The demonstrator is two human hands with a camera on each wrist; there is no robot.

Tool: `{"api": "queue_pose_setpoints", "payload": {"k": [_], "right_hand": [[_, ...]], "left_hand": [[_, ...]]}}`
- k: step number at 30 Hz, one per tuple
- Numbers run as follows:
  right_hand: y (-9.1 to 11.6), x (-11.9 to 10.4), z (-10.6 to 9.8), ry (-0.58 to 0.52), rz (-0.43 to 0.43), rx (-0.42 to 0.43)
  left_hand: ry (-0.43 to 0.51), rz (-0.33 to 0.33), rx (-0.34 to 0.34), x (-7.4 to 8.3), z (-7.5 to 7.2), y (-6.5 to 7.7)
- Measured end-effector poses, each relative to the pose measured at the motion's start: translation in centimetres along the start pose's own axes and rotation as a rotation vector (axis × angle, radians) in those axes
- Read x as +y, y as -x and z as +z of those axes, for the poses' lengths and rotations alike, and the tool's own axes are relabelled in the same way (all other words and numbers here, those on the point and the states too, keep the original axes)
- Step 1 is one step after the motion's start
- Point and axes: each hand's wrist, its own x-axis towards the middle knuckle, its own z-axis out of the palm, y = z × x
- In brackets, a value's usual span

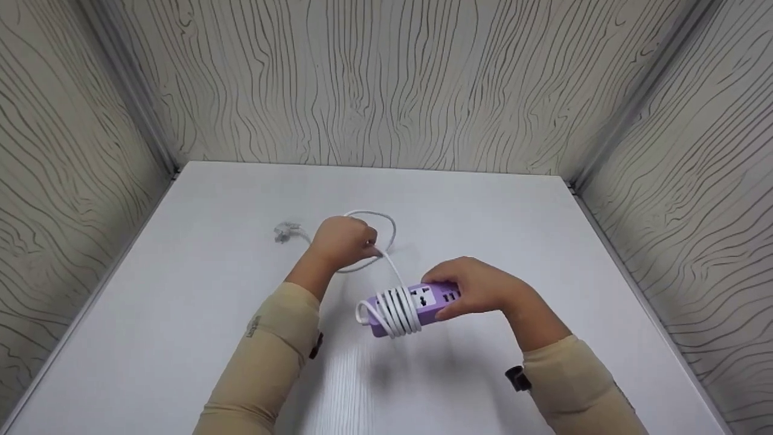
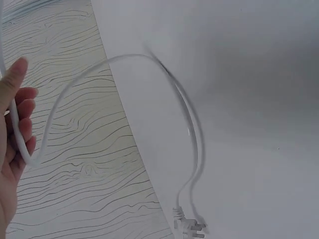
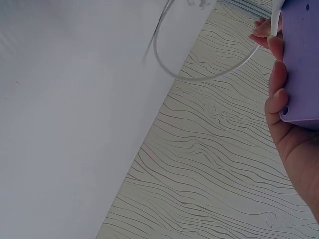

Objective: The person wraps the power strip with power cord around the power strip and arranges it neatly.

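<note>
A purple power strip (image 1: 429, 311) with white socket faces is held above the table by my right hand (image 1: 483, 285), thumb and fingers round its right end. Several turns of white cord (image 1: 398, 311) wrap its left half. From the last turn the cord runs up to my left hand (image 1: 343, 241), which grips it beyond the strip. In the left wrist view the cord (image 2: 50, 119) crosses the fingers and loops away to a white plug (image 2: 187, 226). The right wrist view shows the strip's smooth purple underside (image 3: 303, 64) with fingers along its edge.
The white table (image 1: 181, 290) spreads under both hands, with the plug lying at its left middle. Walls with a wood-grain line pattern (image 1: 362, 84) enclose it at the back and both sides. Dark straps sit at both sleeved wrists.
</note>
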Motion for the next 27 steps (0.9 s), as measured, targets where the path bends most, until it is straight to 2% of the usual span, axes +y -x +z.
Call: {"api": "queue_pose_setpoints", "payload": {"k": [4,11,17,24,27], "right_hand": [[0.0,-0.1,0.2,-0.011,0.048,-0.018],[0.2,-0.4,0.4,-0.026,0.068,-0.024],[0.0,-0.5,0.5,-0.012,0.077,0.004],[-0.8,0.2,1.6,0.002,0.223,0.113],[-1.2,0.5,2.3,0.033,0.280,0.149]], "left_hand": [[-0.007,-0.031,-0.005,-0.5,0.0,-0.1],[0.009,-0.088,0.067,-1.4,-0.5,-0.2],[0.071,-0.157,0.172,-0.9,-1.3,-0.6],[0.124,-0.243,0.346,-0.2,-1.6,-1.5],[0.151,-0.251,0.404,0.3,-1.3,-1.4]]}}
